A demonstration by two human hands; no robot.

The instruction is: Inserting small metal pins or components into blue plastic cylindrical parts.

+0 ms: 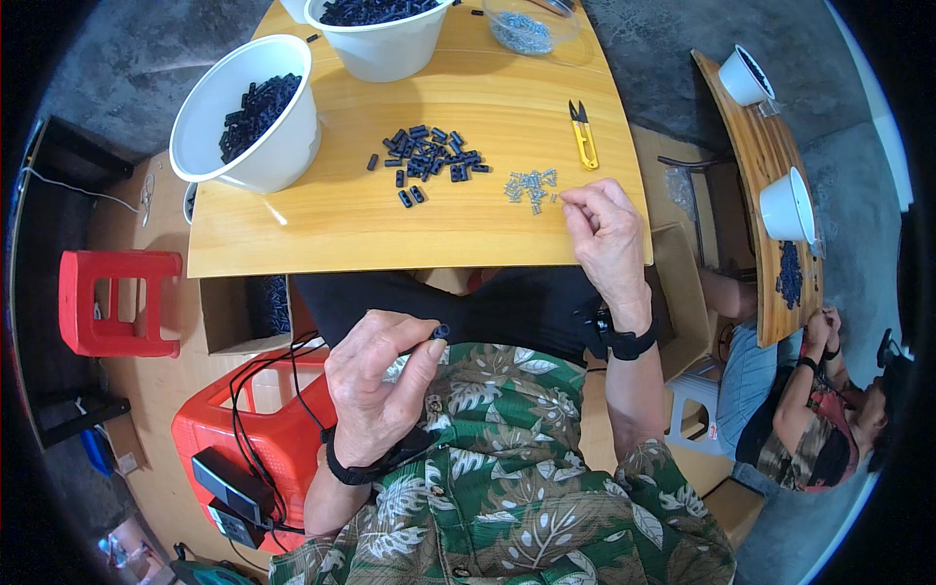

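My left hand (375, 380) is raised over my lap, thumb and forefinger pinching a small black plastic part (441, 332) with a round hole in its end. At the table's front right, my right hand (606, 234) has its fingertips pressed together beside a pile of tiny silvery metal pieces (529, 185), perhaps screws or pins. What these fingers hold, if anything, is too small to make out. Left of the metal pieces lies a loose heap of black plastic parts (429, 154). Yellow-handled thread snips (584, 136) rest just beyond my right hand, blades pointing away.
Two white tubs (292, 146) of black parts and a clear dish (517, 34) of metal pieces stand on the wooden table (390, 239). Red stools (78, 302) are at left. Below the table is a cardboard box (229, 317). Another person sits at a table (751, 146) on the right.
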